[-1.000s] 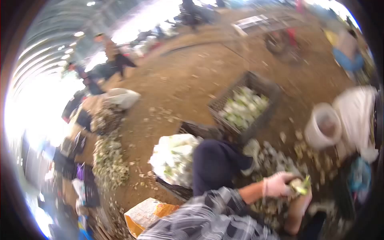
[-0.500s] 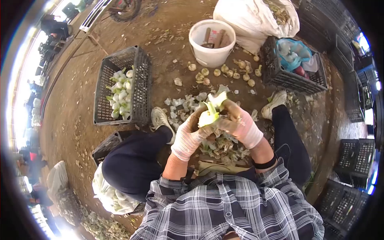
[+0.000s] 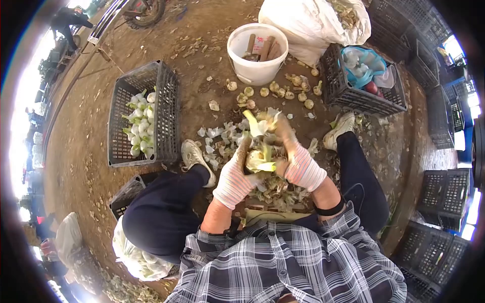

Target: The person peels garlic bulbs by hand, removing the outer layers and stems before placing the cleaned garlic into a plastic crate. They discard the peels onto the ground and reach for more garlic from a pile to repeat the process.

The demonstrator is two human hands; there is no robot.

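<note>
My left hand, in a striped glove with soiled fingers, is closed around a pale garlic bulb with a short green stem. Close beside it, my right hand, gloved the same way, has its fingertips at a strip of white and green garlic skin. That strip is blurred by motion, as are the right fingers. Beneath both hands lies a heap of peeled skins. To the left, a black crate holds several cleaned white bulbs with green stem ends.
Several unpeeled bulbs lie on the dirt floor, below a white bucket with brown pieces inside. A white sack and a crate with a blue bag stand at the upper right. Black crates line the right side.
The skin strip has moved left and sits higher above the bulb, and the bulb has turned in my left hand. The whole view has shifted slightly.
</note>
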